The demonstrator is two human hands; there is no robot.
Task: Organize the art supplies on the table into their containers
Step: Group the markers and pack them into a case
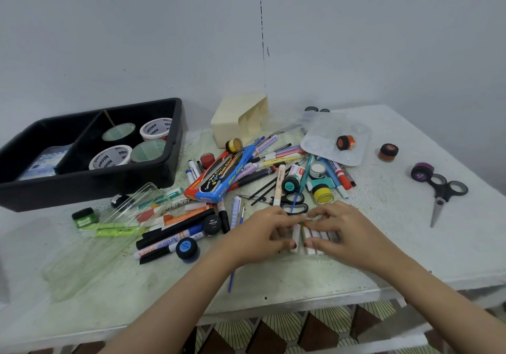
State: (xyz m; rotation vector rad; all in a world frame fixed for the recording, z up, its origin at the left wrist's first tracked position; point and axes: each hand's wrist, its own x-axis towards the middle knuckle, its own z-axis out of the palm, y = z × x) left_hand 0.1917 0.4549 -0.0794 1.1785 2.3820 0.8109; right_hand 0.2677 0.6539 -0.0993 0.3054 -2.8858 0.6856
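Art corner: a paint-flecked white worktop (397, 230) set into the angle of plain pale walls (109, 38) points to a hobby space, seemingly in a home. Markers (279, 181), poster-paint pots (186, 248), a plastic palette (323, 145) and scissors (440, 192) lie strewn beside a black tray (82, 186) of tubs (156, 129). Patterned brown-and-cream floor tiles (315, 323) show below the worktop's edge.

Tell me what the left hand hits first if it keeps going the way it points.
The left hand points up-right, its grip on the white markers. Beyond them, likely the nearer scissors first; depth is unclear.
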